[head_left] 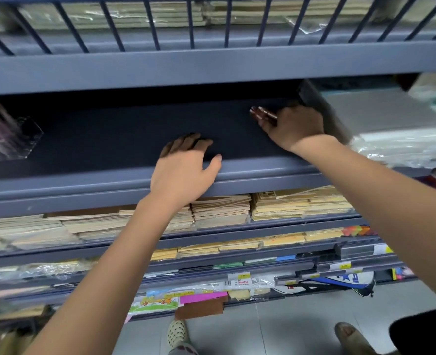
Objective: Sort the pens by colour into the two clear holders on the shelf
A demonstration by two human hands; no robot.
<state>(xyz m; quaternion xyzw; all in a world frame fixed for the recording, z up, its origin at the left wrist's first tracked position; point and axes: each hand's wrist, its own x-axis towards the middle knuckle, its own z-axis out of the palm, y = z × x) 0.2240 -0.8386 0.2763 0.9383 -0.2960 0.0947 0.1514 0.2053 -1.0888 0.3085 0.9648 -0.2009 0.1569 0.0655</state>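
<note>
My right hand (292,128) reaches into the dark grey shelf (109,139) at the right and grips a small bunch of red pens (263,114), whose ends stick out to the left of my fingers. My left hand (185,170) rests on the shelf's front lip, fingers bent over the edge and holding nothing. One clear holder (14,135) stands at the far left of the shelf, blurred, with several reddish pens in it. No second holder can be made out.
A grey upright divider (324,111) stands just right of my right hand. Plastic-wrapped paper (401,142) lies beyond it. Stacks of brown envelopes (219,211) fill the shelves below. A railed shelf (211,26) hangs overhead.
</note>
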